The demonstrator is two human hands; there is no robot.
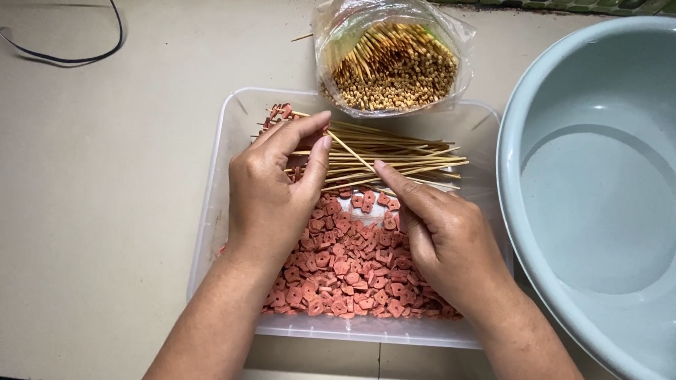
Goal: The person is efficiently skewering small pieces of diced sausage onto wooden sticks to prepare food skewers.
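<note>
Both forearms came in bare from the lower edge and angled toward each other. The left hand (269, 191) lay back-up, wrist straight, its thumb and forefinger stretched forward and pinched together at the tips — the other fingers (298, 139) curled loosely beneath. The right hand (446, 244) sat lower and a little to the side, knuckles up, forefinger extended toward the left hand's thumb, the remaining fingers tucked under the palm. The two hands were near each other — fingertips close, not touching.

Under the left hand (273, 187): a clear, glossy plastic tub (223, 208). Beyond it, pale wooden skewers (400, 151) and a crinkled shiny plastic bag (345, 19). Right of the right hand (446, 236), a smooth plastic basin (603, 201).
</note>
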